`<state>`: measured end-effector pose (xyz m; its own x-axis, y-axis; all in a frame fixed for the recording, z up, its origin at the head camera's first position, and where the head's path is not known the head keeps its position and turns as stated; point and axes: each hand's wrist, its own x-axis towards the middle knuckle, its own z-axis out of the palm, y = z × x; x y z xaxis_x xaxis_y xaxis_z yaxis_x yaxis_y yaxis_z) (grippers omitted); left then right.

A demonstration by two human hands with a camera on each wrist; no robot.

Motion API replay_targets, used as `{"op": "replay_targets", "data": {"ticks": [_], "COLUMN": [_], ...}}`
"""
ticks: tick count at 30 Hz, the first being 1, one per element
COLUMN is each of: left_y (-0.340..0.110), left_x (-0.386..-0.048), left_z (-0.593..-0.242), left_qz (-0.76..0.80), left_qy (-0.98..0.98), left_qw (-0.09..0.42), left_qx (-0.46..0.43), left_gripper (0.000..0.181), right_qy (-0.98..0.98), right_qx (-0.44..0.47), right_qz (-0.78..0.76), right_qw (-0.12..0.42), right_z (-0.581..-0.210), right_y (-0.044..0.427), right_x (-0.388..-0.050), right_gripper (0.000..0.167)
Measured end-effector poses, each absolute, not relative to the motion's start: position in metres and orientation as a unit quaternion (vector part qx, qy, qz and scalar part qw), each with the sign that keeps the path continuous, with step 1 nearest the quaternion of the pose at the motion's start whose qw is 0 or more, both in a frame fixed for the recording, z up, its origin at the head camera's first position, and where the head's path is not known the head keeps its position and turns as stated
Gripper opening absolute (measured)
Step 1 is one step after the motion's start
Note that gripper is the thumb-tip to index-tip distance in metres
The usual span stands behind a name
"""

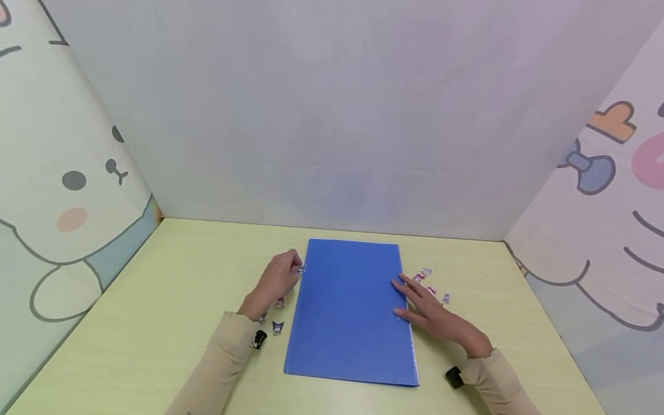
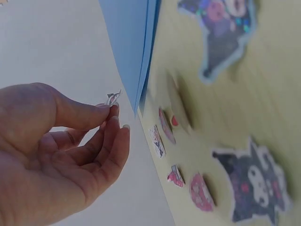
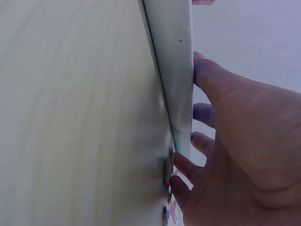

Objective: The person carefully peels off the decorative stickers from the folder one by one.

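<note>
A blue folder [image 1: 353, 311] lies flat on the table, its long sides running away from me. Between thumb and fingertips, my left hand [image 1: 279, 278] pinches a small cartoon sticker [image 2: 112, 98], held just over the folder's upper left edge. My right hand [image 1: 433, 311] rests with spread, fairly straight fingers on the folder's right edge. In the right wrist view the fingertips touch the folder's side [image 3: 174, 61]. Near the left wrist lie several loose stickers, among them a black-and-white character sticker [image 2: 256, 183] and a pink one [image 2: 201, 193].
More stickers [image 1: 432, 290] lie right of the folder, beside the right hand. The pale yellow table [image 1: 171, 323] meets a plain light wall [image 1: 332, 144] at the back. Cartoon-printed sheets [image 1: 78, 190] stand at both sides. A black wrist device [image 1: 454, 377] hangs by the right sleeve.
</note>
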<state>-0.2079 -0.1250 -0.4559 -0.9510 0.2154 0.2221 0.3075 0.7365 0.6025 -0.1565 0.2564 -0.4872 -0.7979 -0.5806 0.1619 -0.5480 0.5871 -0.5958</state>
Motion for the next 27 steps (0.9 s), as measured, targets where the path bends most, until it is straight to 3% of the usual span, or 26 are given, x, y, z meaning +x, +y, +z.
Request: {"op": "replay_targets", "data": {"ticks": [27], "left_y": [-0.166], "left_x": [-0.202], "left_z": [-0.454], "left_qz": [-0.341], "left_qy": [-0.931], "left_qw": [0.064], "left_qx": [-0.112], "left_gripper": [0.011], "right_qy": [0.89], "right_qx": [-0.303], "right_qz": [-0.336], "right_qw": [0.047], "right_z": [-0.486], "right_y": [0.257], "right_x": [-0.157], "right_gripper": [0.065]}}
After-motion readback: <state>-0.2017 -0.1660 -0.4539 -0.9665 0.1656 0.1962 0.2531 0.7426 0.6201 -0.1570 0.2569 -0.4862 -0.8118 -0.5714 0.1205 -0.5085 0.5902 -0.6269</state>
